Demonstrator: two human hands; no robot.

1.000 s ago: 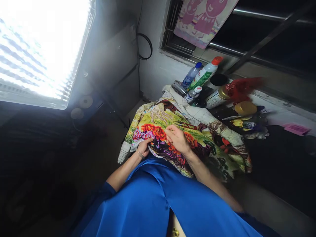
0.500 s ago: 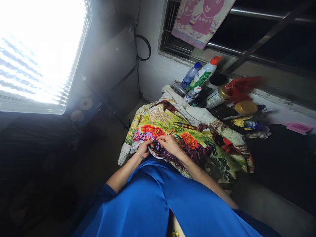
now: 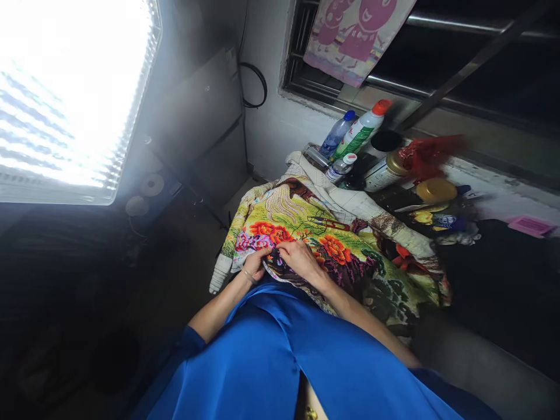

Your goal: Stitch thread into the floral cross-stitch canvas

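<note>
An embroidered cloth (image 3: 280,213) with orange flowers and yellow-green ground lies spread in front of me, its near edge at my lap. My left hand (image 3: 255,262), with a bangle at the wrist, grips that near edge, thumb on top and the other fingers hidden beneath. Just to its right, my right hand (image 3: 298,256) is closed in a pinch over the dark part of the cloth. Whatever sits between its fingertips is too small to make out. Red-handled thread snips (image 3: 335,224) rest on the cloth beyond my right hand.
A bright lamp (image 3: 74,99) fills the upper left. Behind the cloth stand several bottles, including a white-green spray can (image 3: 361,134) and a small clear bottle (image 3: 341,168). A red plastic bag (image 3: 424,156) and a gold-lidded jar (image 3: 436,190) are to the right, below the barred window.
My right hand has shifted very slightly, its fingers more curled and turned down over the cloth. My left hand stays in the same place.
</note>
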